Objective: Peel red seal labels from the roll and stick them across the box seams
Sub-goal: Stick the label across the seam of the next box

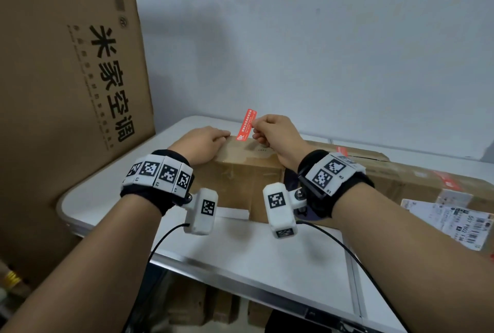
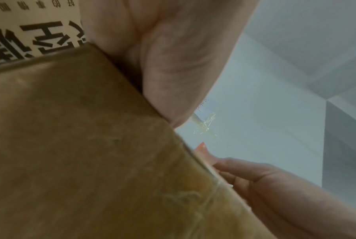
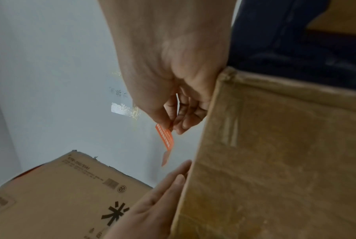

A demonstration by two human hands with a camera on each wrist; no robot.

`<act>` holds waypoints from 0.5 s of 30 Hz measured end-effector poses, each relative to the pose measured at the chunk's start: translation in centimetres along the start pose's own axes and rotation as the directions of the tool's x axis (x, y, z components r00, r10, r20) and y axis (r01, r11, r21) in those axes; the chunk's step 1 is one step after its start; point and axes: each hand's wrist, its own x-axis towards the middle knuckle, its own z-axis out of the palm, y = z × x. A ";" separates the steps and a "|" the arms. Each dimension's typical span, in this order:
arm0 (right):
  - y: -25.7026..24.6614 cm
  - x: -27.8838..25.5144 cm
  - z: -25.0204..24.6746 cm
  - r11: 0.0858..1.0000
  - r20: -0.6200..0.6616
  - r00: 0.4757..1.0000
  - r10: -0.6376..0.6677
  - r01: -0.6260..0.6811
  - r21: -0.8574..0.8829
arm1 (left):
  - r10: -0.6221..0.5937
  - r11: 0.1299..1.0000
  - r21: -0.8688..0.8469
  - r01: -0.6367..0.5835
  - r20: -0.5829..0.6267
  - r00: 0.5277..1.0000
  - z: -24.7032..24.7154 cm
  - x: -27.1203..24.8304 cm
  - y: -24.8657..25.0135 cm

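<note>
Right hand (image 1: 275, 135) at frame centre: thumb and forefinger pinching the upper part of the red seal label (image 1: 246, 124), lower end touching the far top edge of the box (image 1: 246, 172). Left hand (image 1: 205, 143) just left of it: flat, fingers together, pressing on the box top. Keep the strip taut and straight across the seam. Lower gradually from the stuck end. Smooth outward; avoid wrinkles. Hold the box steady throughout.
</note>
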 end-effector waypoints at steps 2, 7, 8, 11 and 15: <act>-0.1 -0.1 0.0 1.000 0.018 1.000 0.015 -0.016 0.007 | 0.002 1.000 0.008 -0.002 -0.017 1.000 0.3 0.1 -0.1; -0.8 -0.4 0.0 0.999 0.061 0.998 0.025 -0.023 -0.031 | -0.012 0.998 0.066 0.014 -0.025 1.000 0.8 0.3 0.1; -0.8 -0.4 0.0 0.999 0.069 0.997 0.024 -0.021 -0.043 | -0.007 0.998 0.064 0.009 -0.036 0.999 0.8 0.3 0.0; -0.5 -0.4 0.0 0.999 0.084 0.996 0.024 -0.020 -0.048 | 0.085 0.995 0.059 -0.079 -0.120 0.989 1.0 0.2 0.0; -0.4 -0.4 -0.1 0.998 0.082 0.997 0.015 -0.010 -0.057 | 0.217 0.954 -0.129 -0.269 -0.321 0.922 1.2 -0.3 0.5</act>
